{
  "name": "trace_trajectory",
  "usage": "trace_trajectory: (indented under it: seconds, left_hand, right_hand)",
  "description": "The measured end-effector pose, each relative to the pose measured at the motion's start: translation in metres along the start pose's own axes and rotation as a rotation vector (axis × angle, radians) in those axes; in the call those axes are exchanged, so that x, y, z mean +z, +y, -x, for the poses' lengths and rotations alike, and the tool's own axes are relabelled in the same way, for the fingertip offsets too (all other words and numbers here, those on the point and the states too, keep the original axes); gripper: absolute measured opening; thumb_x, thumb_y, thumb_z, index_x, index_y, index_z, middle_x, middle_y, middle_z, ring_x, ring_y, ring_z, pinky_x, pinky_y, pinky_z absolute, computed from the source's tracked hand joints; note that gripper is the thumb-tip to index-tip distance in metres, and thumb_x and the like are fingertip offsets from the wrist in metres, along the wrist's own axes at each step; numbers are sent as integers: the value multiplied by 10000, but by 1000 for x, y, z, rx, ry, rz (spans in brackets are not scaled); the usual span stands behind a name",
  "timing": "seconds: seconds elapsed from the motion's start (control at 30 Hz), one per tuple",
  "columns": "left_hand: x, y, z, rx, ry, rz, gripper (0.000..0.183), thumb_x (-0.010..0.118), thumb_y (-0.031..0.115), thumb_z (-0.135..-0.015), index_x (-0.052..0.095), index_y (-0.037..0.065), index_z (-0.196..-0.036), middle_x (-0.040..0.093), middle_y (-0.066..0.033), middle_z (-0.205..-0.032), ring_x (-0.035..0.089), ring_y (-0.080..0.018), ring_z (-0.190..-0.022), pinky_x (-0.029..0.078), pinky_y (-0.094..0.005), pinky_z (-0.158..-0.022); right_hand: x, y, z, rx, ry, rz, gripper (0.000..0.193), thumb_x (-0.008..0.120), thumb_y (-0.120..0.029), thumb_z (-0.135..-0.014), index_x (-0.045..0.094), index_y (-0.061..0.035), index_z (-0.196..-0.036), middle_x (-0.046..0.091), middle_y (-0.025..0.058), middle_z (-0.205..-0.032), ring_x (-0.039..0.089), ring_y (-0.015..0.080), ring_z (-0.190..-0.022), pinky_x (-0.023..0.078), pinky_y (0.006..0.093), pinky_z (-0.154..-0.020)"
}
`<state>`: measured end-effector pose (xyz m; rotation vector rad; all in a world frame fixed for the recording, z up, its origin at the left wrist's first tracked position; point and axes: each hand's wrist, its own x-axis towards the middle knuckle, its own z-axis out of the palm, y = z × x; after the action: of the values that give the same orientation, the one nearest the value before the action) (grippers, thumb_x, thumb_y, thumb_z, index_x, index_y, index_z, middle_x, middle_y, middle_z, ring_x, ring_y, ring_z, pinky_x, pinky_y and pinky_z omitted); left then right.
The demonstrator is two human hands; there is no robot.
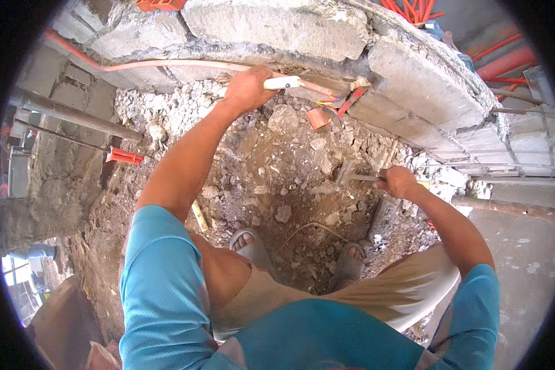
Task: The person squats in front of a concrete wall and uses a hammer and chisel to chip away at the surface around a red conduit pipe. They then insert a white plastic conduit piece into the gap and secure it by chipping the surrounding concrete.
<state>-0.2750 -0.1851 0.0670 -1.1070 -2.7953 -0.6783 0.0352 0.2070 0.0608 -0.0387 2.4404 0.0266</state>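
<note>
Left hand [248, 90] gripping pale tool [282, 82], far; right hand [399, 182] gripping metal tool [365, 177], nearer
Both look stiff — metal tool likely heavier, best held toward its right end.

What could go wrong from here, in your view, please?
The open-toed sandals stand on loose rubble, so footing may slip or the bare toes get struck. The bare left hand, gripping a white object near coloured wires, might snag them. The bare right hand, holding a grey tool near the rubble, could get scraped.
</note>
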Motion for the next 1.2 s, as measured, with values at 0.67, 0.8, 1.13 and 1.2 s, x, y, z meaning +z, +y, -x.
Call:
trace_trajectory:
  seconds: [0.67,0.8,1.13,1.2]
  left_hand:
    - [76,38,-64,309,-11,-66,436,821,215,-885,732,124,-1303,752,-88,-1249,654,-304,-1265,486,-505,-1075]
    - [81,26,-59,291,-18,-73,381,805,231,-905,755,155,-1275,765,-82,-1230,639,-287,-1267,430,-507,-1087]
    - [86,28,-56,262,-20,3,303,766,194,-911,777,141,-1210,775,-63,-1181,647,-270,-1218,415,-485,-1027]
    - [87,20,-53,277,12,-5,278,774,207,-914,779,139,-1184,777,-65,-1164,652,-271,-1201,414,-479,-1016]
  right_hand:
    - [-62,-142,-199,132,1132,-1588,452,709,-346,-1086,667,28,-1334,738,129,-1176,698,192,-1093,552,349,-961]
    - [-50,-150,-199,-3,1099,-1795,427,598,-361,-1143,669,28,-1303,728,89,-1031,696,156,-908,567,325,-809]
    - [-36,-176,-193,-65,343,-2389,591,399,-579,-1153,631,-83,-930,395,-13,-529,349,150,-380,273,333,-374]
    - [-30,-180,-206,-94,221,-2427,661,406,-676,-1127,629,-107,-872,367,-21,-516,308,149,-355,269,331,-364]
